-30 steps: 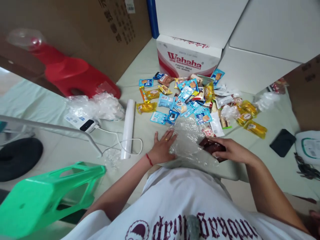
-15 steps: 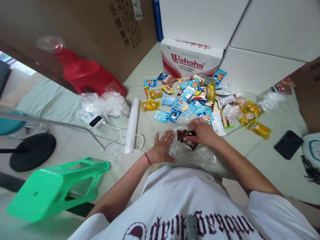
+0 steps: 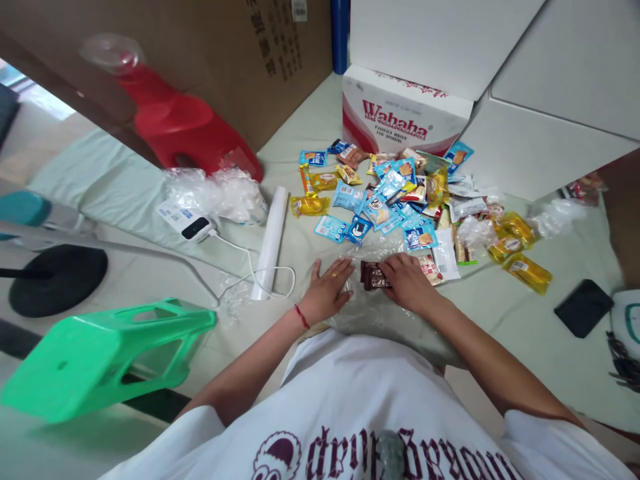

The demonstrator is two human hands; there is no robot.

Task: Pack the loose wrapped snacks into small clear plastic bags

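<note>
My left hand lies flat, fingers spread, pinning the clear plastic bag; my right hand grips the dark brown snack packet at the bag's mouth. Packet looks light, crinkly, best pinched at its edge. Beyond lie scattered snack packets; open room lies left.

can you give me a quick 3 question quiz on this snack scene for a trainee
1. True or false: the left hand lies flat on the clear bag.
2. Which colour is the packet under the right hand? A) yellow B) dark brown C) blue
3. Fill in: the boxed word behind the snack pile is printed on the ______ box.

Key
1. True; the fingers are spread on the plastic.
2. B; the right hand's grip is closed on it, over the bag.
3. Wahaha
</note>
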